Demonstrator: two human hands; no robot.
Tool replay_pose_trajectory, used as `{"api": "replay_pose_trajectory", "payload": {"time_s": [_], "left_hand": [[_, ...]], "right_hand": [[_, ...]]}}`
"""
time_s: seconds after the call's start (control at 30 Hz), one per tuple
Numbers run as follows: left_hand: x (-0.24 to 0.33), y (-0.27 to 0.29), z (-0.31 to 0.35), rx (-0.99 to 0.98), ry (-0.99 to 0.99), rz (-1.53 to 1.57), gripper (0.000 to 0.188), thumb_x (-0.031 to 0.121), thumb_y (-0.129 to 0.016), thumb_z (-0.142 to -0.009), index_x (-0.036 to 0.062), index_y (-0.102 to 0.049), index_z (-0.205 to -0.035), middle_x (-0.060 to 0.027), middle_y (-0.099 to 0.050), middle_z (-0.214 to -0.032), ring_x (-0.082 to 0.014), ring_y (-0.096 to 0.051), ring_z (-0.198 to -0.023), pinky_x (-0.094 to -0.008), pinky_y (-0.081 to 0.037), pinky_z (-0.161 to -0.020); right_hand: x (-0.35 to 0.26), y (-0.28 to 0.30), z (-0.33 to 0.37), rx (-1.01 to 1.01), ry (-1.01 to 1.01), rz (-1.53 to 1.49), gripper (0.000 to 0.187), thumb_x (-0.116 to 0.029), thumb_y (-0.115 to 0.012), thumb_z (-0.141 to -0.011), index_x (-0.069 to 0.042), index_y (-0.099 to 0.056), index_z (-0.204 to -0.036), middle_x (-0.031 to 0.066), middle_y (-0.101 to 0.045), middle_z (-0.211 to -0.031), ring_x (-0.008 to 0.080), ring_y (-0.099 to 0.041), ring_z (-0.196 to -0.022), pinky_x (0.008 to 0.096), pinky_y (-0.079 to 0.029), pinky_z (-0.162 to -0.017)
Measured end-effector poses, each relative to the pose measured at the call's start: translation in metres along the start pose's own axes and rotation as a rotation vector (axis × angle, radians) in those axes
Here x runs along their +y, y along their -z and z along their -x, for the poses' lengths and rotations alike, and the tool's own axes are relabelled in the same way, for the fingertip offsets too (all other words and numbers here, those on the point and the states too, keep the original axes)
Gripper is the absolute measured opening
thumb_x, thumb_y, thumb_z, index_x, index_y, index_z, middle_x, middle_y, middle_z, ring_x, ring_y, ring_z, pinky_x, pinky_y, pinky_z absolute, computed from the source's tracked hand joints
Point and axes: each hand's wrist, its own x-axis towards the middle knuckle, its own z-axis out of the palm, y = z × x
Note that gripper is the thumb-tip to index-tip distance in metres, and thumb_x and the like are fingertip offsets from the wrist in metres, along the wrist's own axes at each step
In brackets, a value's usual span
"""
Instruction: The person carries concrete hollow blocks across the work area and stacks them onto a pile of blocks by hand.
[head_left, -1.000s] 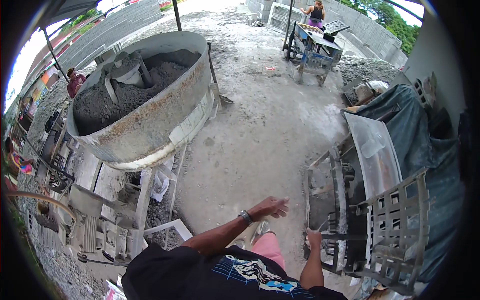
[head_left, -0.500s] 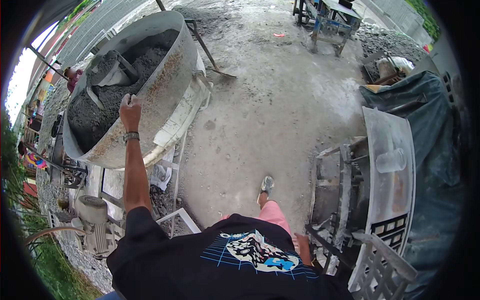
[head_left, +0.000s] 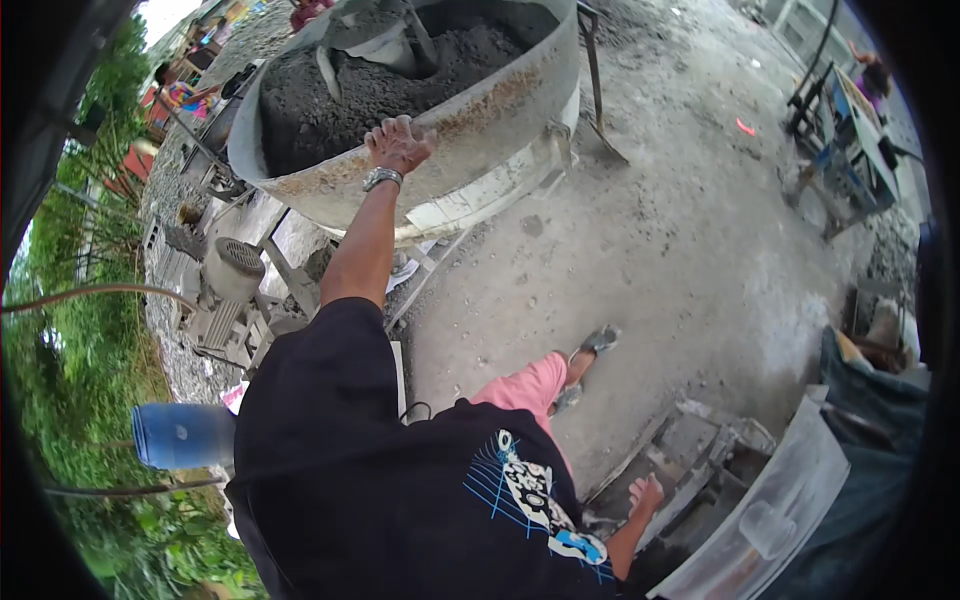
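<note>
My left hand [head_left: 400, 147] has its fingers bent over the near rim of a large round mixer drum [head_left: 500, 110], and a metal-banded watch sits on that wrist. The drum is metal, stained with rust, and holds a dark grey, crumbly mix [head_left: 300, 118]. A mixing blade [head_left: 385, 48] coated in the same grey stands in the mix. Low on the right, my right hand [head_left: 645, 494] hangs with loosely bent fingers apart and nothing in them. Nearest to it is a dusty metal frame [head_left: 690, 450].
A motor [head_left: 235, 270] sits beside the drum's base, with a blue barrel [head_left: 180, 435] behind me on the left. At lower right lies a pale panel [head_left: 790, 500] beside a dark tarp [head_left: 870, 430]. A blue-framed bench [head_left: 850, 150] stands far right, a person [head_left: 875, 85] near it.
My view has turned, so the drum appears farther right and higher. My left hand stays at the rim, its back now turned up more. My right hand has come out from beside my body.
</note>
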Motion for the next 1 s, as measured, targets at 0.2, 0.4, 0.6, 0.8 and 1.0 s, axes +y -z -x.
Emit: {"api": "replay_pose_trajectory", "payload": {"time_s": [0.2, 0.4, 0.6, 0.8, 1.0], "left_hand": [[-0.034, -0.017, -0.011, 0.073, 0.084, -0.053, 0.071, 0.064, -0.054, -0.07, 0.0189, -0.046, -0.125, -0.0142, -0.042, -0.13, -0.0364, -0.035, -0.122, -0.0494, -0.022, -0.1], [-0.008, -0.021, -0.025, 0.029, 0.053, 0.017, 0.078, 0.065, -0.052, -0.069, 0.0194, -0.039, -0.13, -0.0137, -0.035, -0.135, -0.037, -0.029, -0.125, -0.0486, -0.018, -0.102], [-0.011, -0.025, -0.005, 0.002, 0.093, -0.008, 0.079, 0.065, -0.052, -0.068, 0.0179, -0.038, -0.131, -0.0142, -0.034, -0.134, -0.0368, -0.027, -0.125, -0.049, -0.018, -0.102], [-0.009, -0.02, -0.006, 0.022, 0.126, -0.022, 0.075, 0.064, -0.052, -0.07, 0.0194, -0.04, -0.129, -0.0127, -0.036, -0.133, -0.0364, -0.031, -0.123, -0.0486, -0.02, -0.101], [-0.001, -0.016, -0.012, -0.006, 0.17, -0.051, 0.072, 0.064, -0.05, -0.071, 0.0191, -0.042, -0.128, -0.0129, -0.04, -0.131, -0.0358, -0.033, -0.122, -0.0478, -0.023, -0.1]], "right_hand": [[-0.006, -0.073, 0.018, -0.167, 0.032, 0.116, 0.031, -0.03, -0.056, -0.08, -0.005, -0.061, -0.098, 0.0095, -0.064, -0.082, 0.0187, -0.06, -0.058, 0.0321, -0.04, -0.05], [0.061, -0.086, -0.003, -0.254, 0.787, 0.457, 0.028, -0.031, -0.057, -0.08, -0.007, -0.063, -0.092, 0.0071, -0.062, -0.079, 0.0177, -0.058, -0.065, 0.0339, -0.042, -0.051], [0.015, -0.058, 0.013, -0.062, -0.051, 0.02, 0.04, -0.034, -0.056, -0.08, -0.003, -0.059, -0.104, 0.0113, -0.065, -0.084, 0.0215, -0.063, -0.068, 0.0376, -0.044, -0.059], [-0.027, -0.047, 0.003, -0.056, 0.063, 0.042, 0.04, -0.036, -0.056, -0.079, -0.003, -0.059, -0.101, 0.01, -0.064, -0.081, 0.0198, -0.062, -0.066, 0.0326, -0.041, -0.053], [-0.056, -0.043, -0.021, -0.03, 0.102, 0.002, 0.037, -0.035, -0.057, -0.079, -0.004, -0.061, -0.098, 0.0079, -0.064, -0.077, 0.0169, -0.062, -0.061, 0.028, -0.038, -0.045]]}}
